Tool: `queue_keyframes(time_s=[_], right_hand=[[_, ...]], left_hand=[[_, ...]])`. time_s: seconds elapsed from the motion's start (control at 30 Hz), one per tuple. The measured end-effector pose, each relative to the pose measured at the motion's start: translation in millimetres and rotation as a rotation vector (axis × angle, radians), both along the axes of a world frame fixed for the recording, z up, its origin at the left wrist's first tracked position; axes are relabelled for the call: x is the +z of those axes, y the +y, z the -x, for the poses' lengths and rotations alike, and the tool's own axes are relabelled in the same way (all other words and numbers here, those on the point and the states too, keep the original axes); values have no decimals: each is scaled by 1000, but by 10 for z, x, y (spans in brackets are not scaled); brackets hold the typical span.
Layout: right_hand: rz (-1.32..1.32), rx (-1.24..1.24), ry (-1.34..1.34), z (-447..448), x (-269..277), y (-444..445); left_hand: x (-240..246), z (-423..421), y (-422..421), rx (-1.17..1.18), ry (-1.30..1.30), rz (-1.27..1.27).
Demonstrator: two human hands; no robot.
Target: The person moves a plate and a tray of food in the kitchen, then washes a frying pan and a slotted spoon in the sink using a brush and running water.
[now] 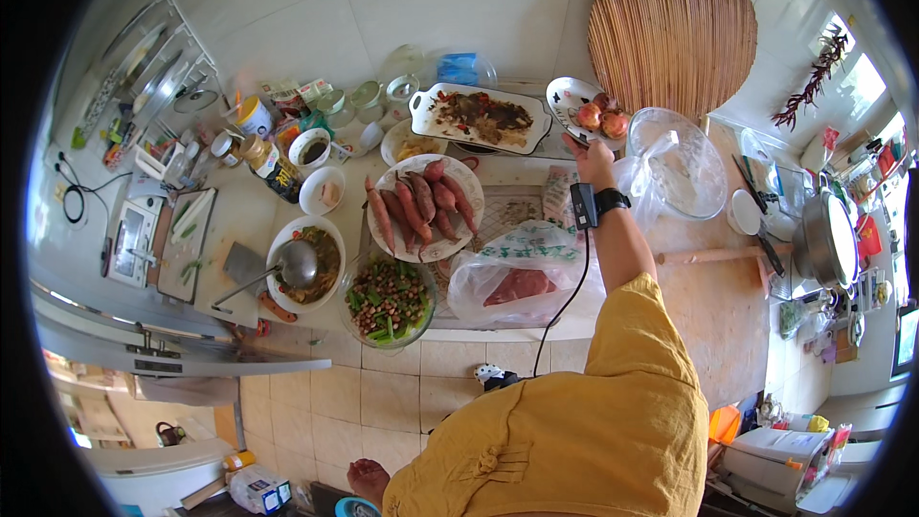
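My right hand (590, 158) grips the near rim of a white patterned plate (563, 102) bearing several pomegranates (590, 117), at the back of the counter. A black watch and a small corded device are on that wrist. My left hand (368, 479) hangs low beside my body, away from the counter; its fingers are partly hidden. Left of the plate is a white rectangular baking dish (482, 117) with dark food remains. Closer in stands a plate of sweet potatoes (423, 205). Below my right hand, raw meat (518, 286) lies in a clear plastic bag.
A bowl with a ladle (296, 263) and a glass bowl of chopped greens and peanuts (388, 301) stand near the front edge. To the right are a covered bowl (682, 165), a rolling pin (707, 255) and a steel pot (826, 240). A round reed mat (673, 32) leans behind.
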State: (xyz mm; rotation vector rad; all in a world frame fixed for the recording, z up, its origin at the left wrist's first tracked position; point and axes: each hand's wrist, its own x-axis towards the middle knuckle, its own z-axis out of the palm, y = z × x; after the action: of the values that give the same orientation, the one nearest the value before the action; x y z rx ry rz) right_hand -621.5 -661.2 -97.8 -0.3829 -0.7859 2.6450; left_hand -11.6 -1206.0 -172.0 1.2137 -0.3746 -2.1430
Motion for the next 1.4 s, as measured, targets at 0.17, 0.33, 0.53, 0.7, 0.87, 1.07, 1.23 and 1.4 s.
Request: queue_keyframes(time_s=[0.17, 0.33, 0.53, 0.7, 0.87, 1.07, 1.23, 1.4], right_hand=[[-19, 6, 8, -216, 332, -168], [-4, 107, 61, -372, 436, -231], [-116, 198, -6, -635, 809, -338], [-256, 290, 79, -1063, 1288, -530], [-414, 429, 84, -1667, 1709, -1007], [-468, 702, 104, -2571, 1857, -1903], [-459, 942, 6, -3373, 1799, -2988], [-393, 1281, 8, -4212, 1606, -4183]], left_hand=[[-8, 93, 26, 13, -34, 12], [55, 158, 109, -3, -34, 35], [69, 112, 167, 30, -33, 46], [61, -39, 130, 63, -52, 52], [-44, -298, -38, 41, 41, 2], [-224, -958, -479, 75, 178, -14], [-208, -1787, -911, 174, 215, 2], [-224, -2650, -1316, 273, 231, 5]])
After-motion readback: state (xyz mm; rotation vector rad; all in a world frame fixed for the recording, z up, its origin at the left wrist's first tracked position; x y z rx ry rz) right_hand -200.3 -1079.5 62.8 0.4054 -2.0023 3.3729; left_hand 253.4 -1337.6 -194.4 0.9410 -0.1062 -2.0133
